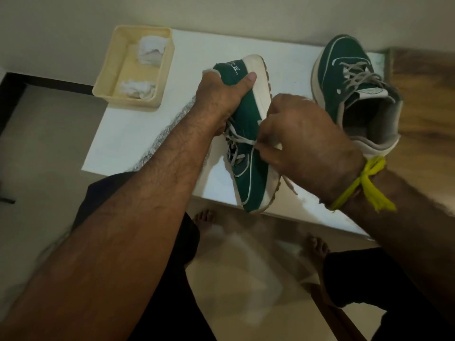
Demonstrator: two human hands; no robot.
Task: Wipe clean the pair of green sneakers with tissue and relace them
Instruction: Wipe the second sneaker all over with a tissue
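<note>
A green sneaker (251,134) with a cream sole lies tilted on its side over the white table (138,124), toe toward me. My left hand (221,94) grips its heel end. My right hand (302,134) pinches the grey-white lace (242,140) at the eyelets, and a loose lace end (290,185) hangs below the wrist. The second green sneaker (352,89) stands on the table's right side, laced, its opening facing me. Part of the held shoe's lacing is hidden behind my right hand.
A cream plastic tray (108,77) at the table's far left holds two crumpled tissues (150,51). A wooden surface (423,99) borders the table on the right. Below the near edge are my bare feet (204,217) on a pale floor.
</note>
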